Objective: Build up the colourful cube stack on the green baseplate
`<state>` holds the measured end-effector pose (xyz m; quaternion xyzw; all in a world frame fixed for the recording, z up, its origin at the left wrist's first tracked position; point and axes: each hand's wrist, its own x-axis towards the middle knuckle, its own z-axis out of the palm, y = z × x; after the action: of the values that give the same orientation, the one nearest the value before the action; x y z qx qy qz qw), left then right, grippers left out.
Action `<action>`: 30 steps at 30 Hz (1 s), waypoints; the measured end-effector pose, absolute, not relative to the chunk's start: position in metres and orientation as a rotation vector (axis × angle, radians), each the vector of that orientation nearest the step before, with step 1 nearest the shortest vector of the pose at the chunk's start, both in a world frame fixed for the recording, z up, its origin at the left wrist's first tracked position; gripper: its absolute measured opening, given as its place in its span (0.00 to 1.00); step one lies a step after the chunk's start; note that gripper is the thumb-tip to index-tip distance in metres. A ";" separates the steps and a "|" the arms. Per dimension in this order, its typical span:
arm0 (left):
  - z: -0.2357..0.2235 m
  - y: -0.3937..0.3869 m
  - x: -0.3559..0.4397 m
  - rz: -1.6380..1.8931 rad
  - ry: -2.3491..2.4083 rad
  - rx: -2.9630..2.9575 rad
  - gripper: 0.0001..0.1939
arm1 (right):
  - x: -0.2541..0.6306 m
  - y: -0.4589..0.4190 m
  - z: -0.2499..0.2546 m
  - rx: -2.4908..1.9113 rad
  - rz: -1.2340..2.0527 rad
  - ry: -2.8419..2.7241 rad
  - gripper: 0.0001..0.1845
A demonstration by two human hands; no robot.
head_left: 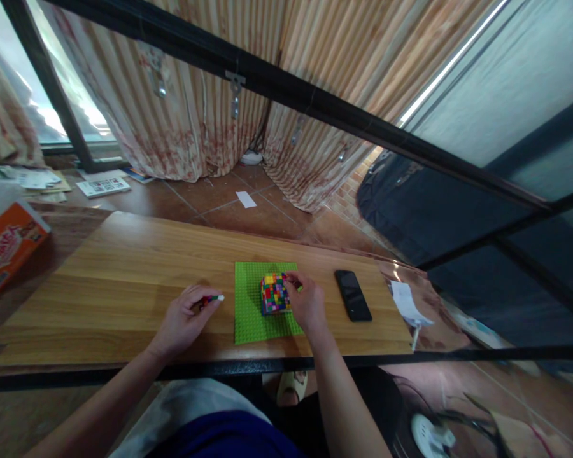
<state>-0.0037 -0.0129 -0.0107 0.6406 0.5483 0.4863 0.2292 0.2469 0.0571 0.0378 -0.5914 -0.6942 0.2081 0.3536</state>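
Observation:
A block of many-coloured toy bricks (274,294) stands on a green studded baseplate (247,324) at the table's front middle. My right hand (307,301) is at the upper right of the block, its thumb and fingers pinched together against the top edge. Whatever is between those fingertips is hidden or too small to make out. Left of the baseplate, my left hand (185,318) is closed around a few small toy bricks (214,299), with white, green and red showing between thumb and fingers.
On the wooden table (138,280), a black phone (353,296) lies right of the baseplate. An orange box (10,245) stands at the far left, and a sheet of paper (408,304) lies at the right end. A dark metal bar (305,95) crosses above the table.

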 end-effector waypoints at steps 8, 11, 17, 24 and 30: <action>-0.012 -0.013 -0.005 1.318 1.520 1.765 0.12 | 0.251 0.057 0.031 -1.499 0.663 -1.624 0.13; -0.013 -0.013 -0.005 1.303 1.524 1.767 0.11 | 0.252 0.060 0.028 -1.509 0.641 -1.586 0.15; -0.018 -0.013 -0.006 1.291 1.538 1.756 0.11 | 0.247 0.067 0.024 -1.559 0.518 -1.598 0.16; -0.016 -0.013 -0.005 1.317 1.520 1.759 0.10 | 0.243 0.071 0.015 -1.569 0.490 -1.582 0.14; -0.013 -0.013 -0.005 1.308 1.524 1.769 0.10 | 0.241 0.068 0.013 -1.559 0.443 -1.585 0.12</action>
<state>-0.0046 -0.0130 -0.0134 0.6432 0.5539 0.4757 0.2305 0.2410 0.0681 0.0129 -0.6231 -0.6335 0.1768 0.4233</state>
